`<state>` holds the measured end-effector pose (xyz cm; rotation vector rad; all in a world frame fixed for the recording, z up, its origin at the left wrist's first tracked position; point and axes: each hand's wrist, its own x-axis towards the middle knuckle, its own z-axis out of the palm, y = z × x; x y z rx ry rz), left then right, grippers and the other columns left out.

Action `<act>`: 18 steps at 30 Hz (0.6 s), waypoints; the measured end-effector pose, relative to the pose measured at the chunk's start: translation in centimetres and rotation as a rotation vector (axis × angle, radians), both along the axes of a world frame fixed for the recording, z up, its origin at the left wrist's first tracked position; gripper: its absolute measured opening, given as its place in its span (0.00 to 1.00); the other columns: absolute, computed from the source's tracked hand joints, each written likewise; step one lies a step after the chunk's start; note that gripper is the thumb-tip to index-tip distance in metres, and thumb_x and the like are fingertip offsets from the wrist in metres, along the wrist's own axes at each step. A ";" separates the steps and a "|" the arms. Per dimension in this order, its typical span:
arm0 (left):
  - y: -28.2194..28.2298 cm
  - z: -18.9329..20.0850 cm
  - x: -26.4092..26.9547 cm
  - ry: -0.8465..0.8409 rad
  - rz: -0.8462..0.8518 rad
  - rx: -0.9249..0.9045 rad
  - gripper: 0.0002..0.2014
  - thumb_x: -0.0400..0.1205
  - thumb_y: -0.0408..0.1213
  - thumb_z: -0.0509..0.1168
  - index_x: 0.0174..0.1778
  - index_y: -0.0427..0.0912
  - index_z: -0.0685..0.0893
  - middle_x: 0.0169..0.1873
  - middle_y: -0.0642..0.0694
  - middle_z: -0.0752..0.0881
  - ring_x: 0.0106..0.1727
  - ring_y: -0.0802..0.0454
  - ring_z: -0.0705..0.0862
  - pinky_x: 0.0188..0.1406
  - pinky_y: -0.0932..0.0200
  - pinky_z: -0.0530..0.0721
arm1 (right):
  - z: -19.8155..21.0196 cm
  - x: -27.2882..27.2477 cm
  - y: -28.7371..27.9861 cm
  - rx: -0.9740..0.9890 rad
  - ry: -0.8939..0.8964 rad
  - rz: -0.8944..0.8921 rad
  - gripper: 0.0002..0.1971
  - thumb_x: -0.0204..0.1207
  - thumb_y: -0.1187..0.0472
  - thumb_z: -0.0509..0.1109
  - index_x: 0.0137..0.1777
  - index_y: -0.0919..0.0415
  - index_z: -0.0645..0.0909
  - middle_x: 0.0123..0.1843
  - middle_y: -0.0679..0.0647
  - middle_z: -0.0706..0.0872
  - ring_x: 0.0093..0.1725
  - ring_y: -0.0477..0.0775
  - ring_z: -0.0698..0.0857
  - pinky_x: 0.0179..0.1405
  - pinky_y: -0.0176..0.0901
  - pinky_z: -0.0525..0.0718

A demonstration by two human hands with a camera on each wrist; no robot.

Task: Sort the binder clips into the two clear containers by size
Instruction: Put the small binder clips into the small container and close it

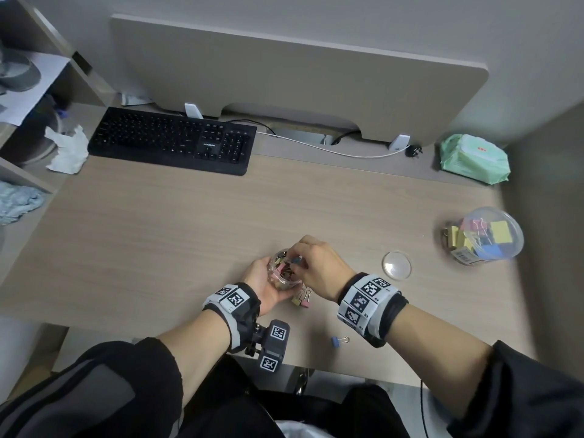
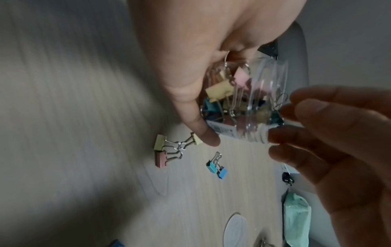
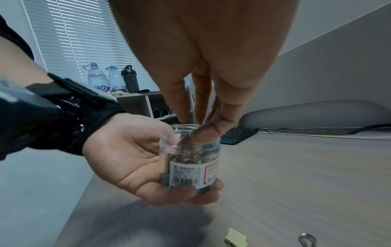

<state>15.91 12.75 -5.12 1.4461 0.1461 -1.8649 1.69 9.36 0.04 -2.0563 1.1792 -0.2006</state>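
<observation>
Over a pale wood-grain table (image 1: 189, 222), the left hand (image 1: 264, 287) cradles a clear plastic jar (image 3: 190, 157) of small clips while the right hand (image 1: 316, 267) dips bunched fingers (image 3: 208, 132) inside.

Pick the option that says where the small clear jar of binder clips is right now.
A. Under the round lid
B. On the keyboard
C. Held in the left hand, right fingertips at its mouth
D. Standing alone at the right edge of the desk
C: the left hand cups the small jar off the desk, and the right hand has its fingertips at the open mouth.
</observation>
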 end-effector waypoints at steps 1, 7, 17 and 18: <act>-0.1 0.0 0.0 0.002 -0.005 -0.007 0.17 0.92 0.37 0.51 0.53 0.37 0.86 0.43 0.34 0.91 0.44 0.37 0.88 0.51 0.36 0.88 | 0.0 -0.1 0.0 -0.014 -0.008 0.028 0.10 0.74 0.68 0.67 0.54 0.63 0.85 0.51 0.57 0.82 0.47 0.58 0.83 0.51 0.48 0.82; -0.1 -0.2 0.7 -0.029 0.020 0.020 0.18 0.93 0.40 0.52 0.66 0.34 0.83 0.56 0.30 0.89 0.50 0.34 0.89 0.40 0.39 0.92 | 0.0 -1.1 -0.6 -0.109 -0.090 -0.011 0.08 0.75 0.69 0.68 0.49 0.62 0.87 0.46 0.55 0.86 0.43 0.52 0.82 0.47 0.40 0.79; 1.2 -1.2 1.3 -0.084 0.036 0.093 0.21 0.93 0.41 0.51 0.71 0.34 0.83 0.62 0.31 0.88 0.56 0.34 0.88 0.40 0.37 0.89 | -3.4 -5.6 3.2 0.194 0.579 0.346 0.22 0.73 0.51 0.73 0.63 0.59 0.73 0.56 0.58 0.83 0.52 0.62 0.83 0.42 0.47 0.77; 1.4 -1.2 1.2 -0.083 0.035 0.100 0.21 0.93 0.41 0.51 0.71 0.35 0.83 0.62 0.31 0.88 0.56 0.34 0.88 0.40 0.37 0.89 | -4.0 -5.9 3.9 0.203 0.629 0.383 0.25 0.73 0.50 0.74 0.65 0.59 0.71 0.57 0.58 0.82 0.53 0.62 0.84 0.42 0.47 0.77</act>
